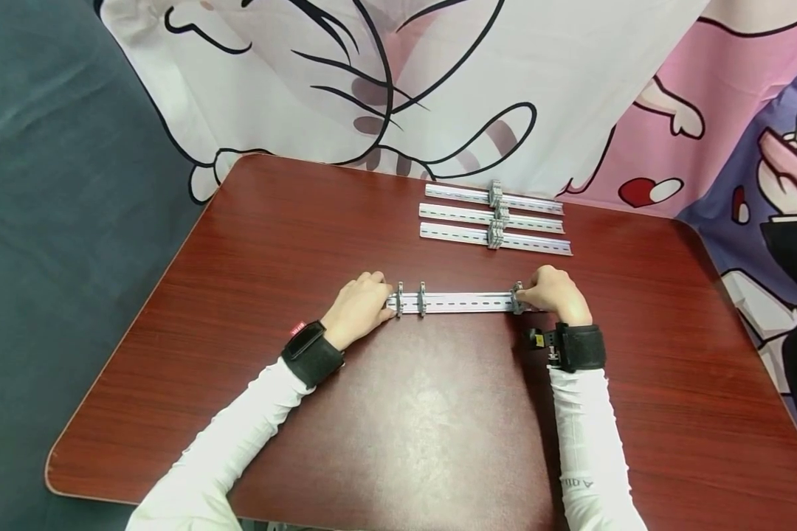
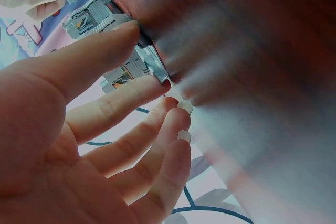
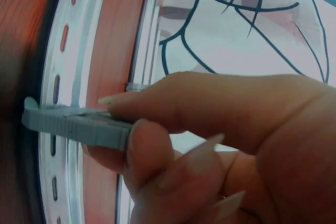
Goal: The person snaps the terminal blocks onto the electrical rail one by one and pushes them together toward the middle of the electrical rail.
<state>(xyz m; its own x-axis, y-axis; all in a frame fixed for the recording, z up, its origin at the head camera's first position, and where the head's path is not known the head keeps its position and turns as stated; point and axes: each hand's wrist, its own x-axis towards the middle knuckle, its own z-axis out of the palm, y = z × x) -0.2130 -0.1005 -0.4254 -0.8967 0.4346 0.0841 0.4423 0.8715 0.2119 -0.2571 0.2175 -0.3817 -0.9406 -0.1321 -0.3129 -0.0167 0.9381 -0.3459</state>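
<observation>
A slotted metal DIN rail (image 1: 468, 303) lies crosswise on the table. At its left end my left hand (image 1: 361, 308) grips the rail between thumb and index finger, the other fingers loosely bent in the left wrist view. Two grey terminal blocks (image 1: 422, 299) stand on the rail near that hand; they also show as a clip-shaped grey block (image 2: 94, 17) in the left wrist view. Towards the right end, my right hand (image 1: 558, 293) pinches another grey terminal block (image 3: 79, 127) by its outer side. That block sits across the rail; whether it is fully seated I cannot tell.
Behind the hands, three more DIN rails (image 1: 458, 234) lie side by side, with grey terminal blocks (image 1: 496, 234) at their middles. A printed cloth (image 1: 272, 88) hangs along the back edge of the brown table (image 1: 239, 243).
</observation>
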